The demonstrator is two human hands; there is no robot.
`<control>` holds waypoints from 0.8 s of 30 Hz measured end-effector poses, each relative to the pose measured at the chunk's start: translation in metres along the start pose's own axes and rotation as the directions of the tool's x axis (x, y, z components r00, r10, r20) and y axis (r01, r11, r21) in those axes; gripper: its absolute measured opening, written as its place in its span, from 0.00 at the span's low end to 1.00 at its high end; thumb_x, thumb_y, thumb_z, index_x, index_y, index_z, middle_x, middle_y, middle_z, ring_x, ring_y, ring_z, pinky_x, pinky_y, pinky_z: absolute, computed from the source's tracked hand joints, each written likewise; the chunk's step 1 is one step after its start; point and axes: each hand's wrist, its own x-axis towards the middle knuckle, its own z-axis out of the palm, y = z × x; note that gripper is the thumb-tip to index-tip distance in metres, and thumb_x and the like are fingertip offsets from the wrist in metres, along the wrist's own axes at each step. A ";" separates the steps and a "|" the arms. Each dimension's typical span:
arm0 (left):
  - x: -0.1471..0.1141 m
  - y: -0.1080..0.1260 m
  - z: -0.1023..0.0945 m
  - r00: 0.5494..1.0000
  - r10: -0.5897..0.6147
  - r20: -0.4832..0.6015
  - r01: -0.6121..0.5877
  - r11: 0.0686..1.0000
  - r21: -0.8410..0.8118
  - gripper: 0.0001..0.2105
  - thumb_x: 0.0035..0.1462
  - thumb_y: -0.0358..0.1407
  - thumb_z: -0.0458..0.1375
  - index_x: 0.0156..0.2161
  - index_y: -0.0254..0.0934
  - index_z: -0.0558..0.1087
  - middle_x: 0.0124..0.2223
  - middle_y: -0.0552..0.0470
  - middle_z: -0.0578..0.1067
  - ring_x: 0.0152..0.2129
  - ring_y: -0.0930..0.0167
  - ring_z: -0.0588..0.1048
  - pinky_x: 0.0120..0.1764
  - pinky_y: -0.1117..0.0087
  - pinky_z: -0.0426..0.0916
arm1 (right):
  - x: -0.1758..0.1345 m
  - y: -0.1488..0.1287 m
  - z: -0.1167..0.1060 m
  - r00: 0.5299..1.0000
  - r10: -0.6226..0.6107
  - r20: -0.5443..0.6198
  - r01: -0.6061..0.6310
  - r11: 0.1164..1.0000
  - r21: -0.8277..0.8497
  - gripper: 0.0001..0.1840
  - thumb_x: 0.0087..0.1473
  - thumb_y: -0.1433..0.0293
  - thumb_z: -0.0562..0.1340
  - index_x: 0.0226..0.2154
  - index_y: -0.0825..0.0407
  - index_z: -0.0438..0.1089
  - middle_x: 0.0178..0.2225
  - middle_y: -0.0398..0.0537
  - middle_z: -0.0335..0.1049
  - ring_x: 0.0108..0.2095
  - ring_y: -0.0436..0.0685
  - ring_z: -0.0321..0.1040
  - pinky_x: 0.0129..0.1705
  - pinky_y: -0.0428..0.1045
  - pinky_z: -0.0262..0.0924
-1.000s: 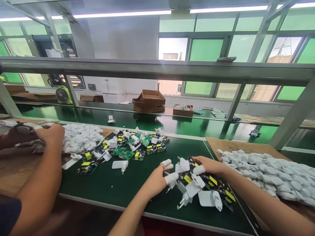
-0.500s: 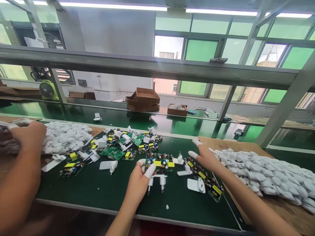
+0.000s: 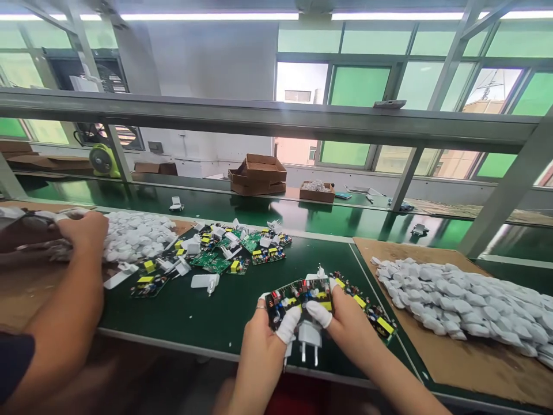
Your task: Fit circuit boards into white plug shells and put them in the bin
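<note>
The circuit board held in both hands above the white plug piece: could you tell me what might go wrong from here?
1. The circuit board is pinched only by fingertips of the left hand and right hand; it might slip.
2. The white plug piece hangs near the green mat's front edge and might fall off.
3. Loose boards beside the right hand could be knocked.

Both hands meet over the green desk [image 3: 203, 323]: the left hand [image 3: 263, 346] and right hand [image 3: 349, 323] pinch a circuit board [image 3: 298, 293] above a white plug [image 3: 310, 337]. More boards [image 3: 367, 311] lie just right; a white shell pile [image 3: 466, 300] farther right.
</note>
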 end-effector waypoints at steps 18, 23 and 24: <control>0.055 0.006 -0.058 0.981 -0.157 0.112 0.032 0.705 0.708 0.15 0.45 0.43 0.50 0.33 0.32 0.67 0.33 0.43 0.71 0.31 0.63 0.69 0.34 0.65 0.62 | 0.089 0.018 0.000 0.922 0.313 0.227 -0.360 0.908 0.213 0.13 0.54 0.62 0.49 0.28 0.56 0.58 0.14 0.35 0.55 0.11 0.43 0.49 0.13 0.40 0.46; 0.090 0.013 -0.050 0.992 0.036 -0.122 0.095 0.430 0.898 0.20 0.44 0.37 0.53 0.40 0.21 0.63 0.45 0.24 0.61 0.45 0.45 0.57 0.42 0.48 0.50 | 0.152 0.022 0.010 0.864 0.433 0.255 -0.429 0.900 -0.075 0.13 0.54 0.64 0.51 0.35 0.57 0.61 0.28 0.43 0.63 0.22 0.46 0.61 0.23 0.44 0.59; 0.094 0.012 -0.051 0.992 0.032 -0.120 0.095 0.421 0.902 0.20 0.45 0.37 0.53 0.41 0.22 0.62 0.45 0.26 0.62 0.44 0.47 0.59 0.41 0.50 0.52 | 0.159 0.021 0.011 0.860 0.442 0.255 -0.423 0.897 -0.127 0.12 0.54 0.65 0.52 0.36 0.57 0.62 0.29 0.44 0.64 0.25 0.47 0.62 0.25 0.45 0.60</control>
